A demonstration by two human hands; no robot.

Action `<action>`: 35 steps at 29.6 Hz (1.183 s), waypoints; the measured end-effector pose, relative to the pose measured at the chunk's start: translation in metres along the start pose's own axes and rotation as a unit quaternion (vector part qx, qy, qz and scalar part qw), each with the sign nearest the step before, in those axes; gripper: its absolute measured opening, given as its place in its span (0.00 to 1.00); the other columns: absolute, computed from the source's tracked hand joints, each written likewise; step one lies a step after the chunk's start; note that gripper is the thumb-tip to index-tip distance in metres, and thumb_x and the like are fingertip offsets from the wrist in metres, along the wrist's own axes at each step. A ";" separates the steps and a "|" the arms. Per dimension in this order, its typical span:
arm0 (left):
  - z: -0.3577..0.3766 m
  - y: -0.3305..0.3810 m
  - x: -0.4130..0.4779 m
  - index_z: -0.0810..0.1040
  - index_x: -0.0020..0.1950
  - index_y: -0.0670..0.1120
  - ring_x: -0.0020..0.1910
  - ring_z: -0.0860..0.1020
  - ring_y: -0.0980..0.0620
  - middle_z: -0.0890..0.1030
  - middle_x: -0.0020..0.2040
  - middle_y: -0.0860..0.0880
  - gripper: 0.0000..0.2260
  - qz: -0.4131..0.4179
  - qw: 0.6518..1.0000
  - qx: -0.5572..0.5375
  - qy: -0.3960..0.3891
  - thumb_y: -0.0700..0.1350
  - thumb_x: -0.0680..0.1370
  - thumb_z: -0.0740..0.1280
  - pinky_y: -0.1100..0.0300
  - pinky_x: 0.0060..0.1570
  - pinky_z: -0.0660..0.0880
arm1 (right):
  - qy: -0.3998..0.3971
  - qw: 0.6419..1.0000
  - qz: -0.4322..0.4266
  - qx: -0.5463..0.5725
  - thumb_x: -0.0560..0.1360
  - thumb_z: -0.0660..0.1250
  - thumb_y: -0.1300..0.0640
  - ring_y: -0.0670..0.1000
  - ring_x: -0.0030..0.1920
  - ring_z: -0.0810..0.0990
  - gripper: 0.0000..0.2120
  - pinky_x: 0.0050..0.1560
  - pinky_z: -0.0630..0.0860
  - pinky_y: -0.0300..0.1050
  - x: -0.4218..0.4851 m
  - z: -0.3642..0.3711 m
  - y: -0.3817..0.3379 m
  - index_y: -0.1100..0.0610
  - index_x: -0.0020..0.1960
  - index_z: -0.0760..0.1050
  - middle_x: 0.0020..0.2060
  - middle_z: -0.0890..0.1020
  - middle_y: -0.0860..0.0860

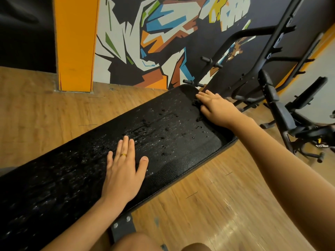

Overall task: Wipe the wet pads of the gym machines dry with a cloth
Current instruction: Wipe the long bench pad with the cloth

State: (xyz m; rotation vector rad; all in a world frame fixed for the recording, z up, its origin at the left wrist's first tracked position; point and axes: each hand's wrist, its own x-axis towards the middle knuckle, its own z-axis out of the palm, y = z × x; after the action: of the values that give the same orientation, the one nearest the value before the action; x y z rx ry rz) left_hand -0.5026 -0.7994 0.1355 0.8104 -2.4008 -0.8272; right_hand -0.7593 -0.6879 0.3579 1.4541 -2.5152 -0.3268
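My left grip (125,165) lies spread flat on the middle of the wet pad (181,160), I judge to brace me as I lean. My right grip (217,107) reaches the pad's far end, fingers straight, pressing on something dark and crumpled, probably the cloth (196,102), though I cannot tell. Droplets (163,122) cover the pad between them, so drying looks barely begun.
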 end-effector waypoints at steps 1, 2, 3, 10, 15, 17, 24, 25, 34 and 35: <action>0.000 0.000 0.000 0.45 0.83 0.47 0.81 0.41 0.55 0.43 0.83 0.51 0.38 0.000 1.000 0.002 -0.002 0.67 0.79 0.39 0.48 0.80 0.42 | 0.004 1.000 -0.001 -0.007 0.85 0.54 0.54 0.59 0.80 0.57 0.26 0.78 0.53 0.59 0.000 0.000 -0.001 0.57 0.82 0.56 0.80 0.61 0.56; 0.000 0.000 0.000 0.45 0.83 0.47 0.81 0.41 0.55 0.43 0.83 0.50 0.38 -0.003 1.000 0.004 -0.006 0.67 0.79 0.39 0.48 0.80 0.42 | 0.009 1.000 0.003 -0.010 0.85 0.54 0.52 0.58 0.81 0.54 0.27 0.78 0.49 0.61 -0.002 -0.001 -0.003 0.57 0.82 0.54 0.81 0.59 0.55; -0.001 0.000 -0.001 0.45 0.83 0.46 0.81 0.41 0.54 0.43 0.83 0.50 0.37 -0.007 1.000 0.007 -0.013 0.66 0.79 0.40 0.48 0.79 0.42 | 0.018 1.000 0.014 -0.004 0.85 0.55 0.50 0.57 0.81 0.53 0.29 0.79 0.45 0.62 -0.007 -0.002 -0.006 0.56 0.82 0.52 0.81 0.57 0.54; -0.019 0.046 0.031 0.49 0.83 0.46 0.81 0.40 0.55 0.45 0.83 0.50 0.28 0.037 0.995 -0.076 -0.044 0.55 0.86 0.49 0.53 0.79 0.40 | 0.115 0.986 0.117 0.032 0.78 0.60 0.35 0.57 0.81 0.48 0.43 0.79 0.48 0.56 -0.063 0.017 -0.015 0.60 0.81 0.51 0.81 0.54 0.57; -0.022 0.130 0.093 0.56 0.82 0.46 0.81 0.49 0.54 0.54 0.83 0.51 0.24 0.099 0.975 -0.195 -0.041 0.50 0.87 0.51 0.53 0.79 0.46 | 0.122 0.981 0.148 0.006 0.78 0.58 0.32 0.59 0.82 0.44 0.47 0.79 0.43 0.53 -0.060 0.025 -0.021 0.62 0.82 0.45 0.82 0.49 0.60; -0.018 0.161 0.120 0.60 0.81 0.46 0.81 0.52 0.52 0.57 0.82 0.50 0.22 0.111 0.969 -0.220 -0.032 0.50 0.87 0.52 0.50 0.79 0.49 | 0.124 0.982 0.145 0.008 0.78 0.58 0.32 0.59 0.82 0.44 0.47 0.79 0.42 0.52 -0.060 0.026 -0.020 0.62 0.82 0.45 0.82 0.49 0.60; 0.003 0.197 0.177 0.74 0.74 0.52 0.81 0.54 0.48 0.65 0.79 0.49 0.18 0.225 0.950 -0.188 -0.104 0.52 0.86 0.55 0.43 0.78 0.50 | 0.120 0.980 0.157 0.037 0.75 0.50 0.29 0.56 0.81 0.39 0.49 0.77 0.38 0.51 -0.060 0.027 -0.018 0.59 0.83 0.41 0.82 0.43 0.58; 0.001 0.193 0.180 0.74 0.74 0.51 0.81 0.56 0.49 0.67 0.79 0.50 0.18 0.238 0.946 -0.191 -0.111 0.51 0.86 0.56 0.44 0.77 0.52 | 0.118 0.980 0.157 0.035 0.76 0.53 0.30 0.56 0.81 0.38 0.48 0.77 0.37 0.51 -0.060 0.026 -0.018 0.59 0.83 0.41 0.82 0.43 0.58; -0.032 0.154 0.206 0.72 0.75 0.59 0.79 0.60 0.45 0.63 0.80 0.48 0.19 0.290 0.927 -0.139 -0.194 0.44 0.85 0.60 0.44 0.78 0.56 | 0.056 0.977 0.204 -0.004 0.81 0.53 0.35 0.58 0.81 0.39 0.43 0.79 0.38 0.53 -0.062 0.021 -0.034 0.61 0.82 0.41 0.82 0.43 0.60; -0.033 0.147 0.211 0.73 0.73 0.59 0.80 0.59 0.46 0.63 0.80 0.49 0.19 0.294 0.921 -0.145 -0.208 0.42 0.85 0.61 0.43 0.79 0.55 | 0.045 0.977 0.208 -0.015 0.82 0.50 0.36 0.59 0.81 0.40 0.41 0.80 0.39 0.54 -0.062 0.021 -0.039 0.62 0.82 0.43 0.82 0.44 0.61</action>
State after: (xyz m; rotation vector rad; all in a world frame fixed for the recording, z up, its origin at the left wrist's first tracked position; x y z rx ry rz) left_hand -0.6883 -0.8569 0.3062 -0.2339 -2.5570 -1.1301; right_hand -0.7037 -0.6512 0.3216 0.8736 -2.6406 -0.2180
